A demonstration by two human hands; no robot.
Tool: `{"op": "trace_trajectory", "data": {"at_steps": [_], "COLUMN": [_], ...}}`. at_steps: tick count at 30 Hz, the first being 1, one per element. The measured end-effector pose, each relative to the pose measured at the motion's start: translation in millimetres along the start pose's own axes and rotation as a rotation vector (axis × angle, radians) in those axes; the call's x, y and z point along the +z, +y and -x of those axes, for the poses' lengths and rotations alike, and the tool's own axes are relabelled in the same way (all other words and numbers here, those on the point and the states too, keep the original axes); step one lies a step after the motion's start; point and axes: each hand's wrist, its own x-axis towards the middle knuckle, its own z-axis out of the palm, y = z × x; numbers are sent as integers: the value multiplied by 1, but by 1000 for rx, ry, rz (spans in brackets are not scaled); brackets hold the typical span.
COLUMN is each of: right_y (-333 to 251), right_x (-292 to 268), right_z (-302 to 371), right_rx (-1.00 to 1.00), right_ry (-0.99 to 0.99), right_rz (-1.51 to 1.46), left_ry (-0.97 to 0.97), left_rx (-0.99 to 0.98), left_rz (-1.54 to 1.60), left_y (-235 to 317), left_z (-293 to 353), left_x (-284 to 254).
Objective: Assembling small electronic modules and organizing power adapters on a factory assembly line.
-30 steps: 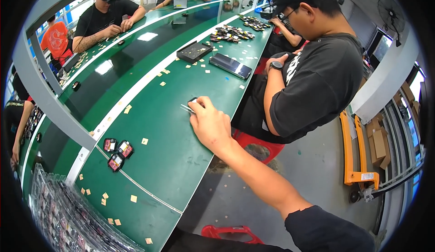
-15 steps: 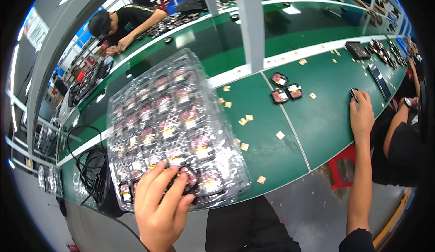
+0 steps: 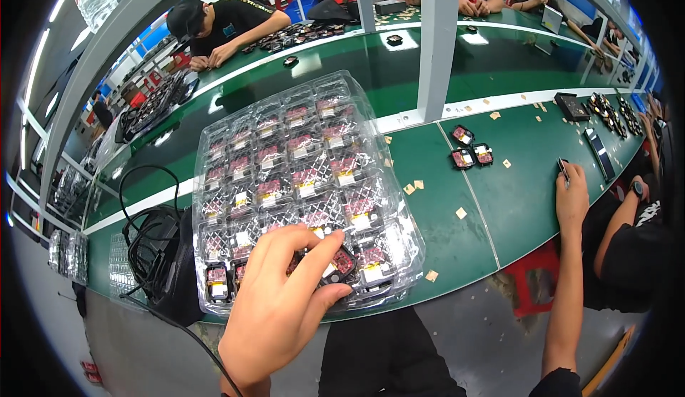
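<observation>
A clear plastic blister tray (image 3: 300,176) lies on the green bench, its pockets filled with several small red and black parts. My left hand (image 3: 278,318) reaches over the tray's near edge. Thumb and fingers pinch one small black-framed part (image 3: 342,263) in the front row. My right hand (image 3: 572,201) is stretched far to the right, palm down on the bench. Its fingertips touch a small dark item (image 3: 562,166).
A black bag with cables (image 3: 153,254) sits left of the tray. Three small black parts (image 3: 471,151) and scattered tan squares lie right of it, by a white post (image 3: 437,47). A person in black (image 3: 631,254) sits at the right above a red stool (image 3: 535,283). Others work at the far bench.
The view has swung from the right end of the bench to the tray. My left hand came in and closed its fingers on a part; my right hand stays planted on the bench.
</observation>
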Motion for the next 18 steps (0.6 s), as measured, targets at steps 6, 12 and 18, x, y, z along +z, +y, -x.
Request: {"op": "trace_trajectory", "data": {"at_steps": [6,12,18], "right_y": [-2,0,0], "right_x": [1,0,3], "right_z": [-2,2,-3], "right_rx": [-15,-10,-40], "right_ry": [13,23,27], "right_rz": [-26,-19,-20], "left_ry": [5,109,382], "left_rx": [7,-83,-234], "left_rz": [-10,102,103], "left_y": [1,5,10], "left_z": [-4,-5,-7], "left_x": [-6,-4,8]}}
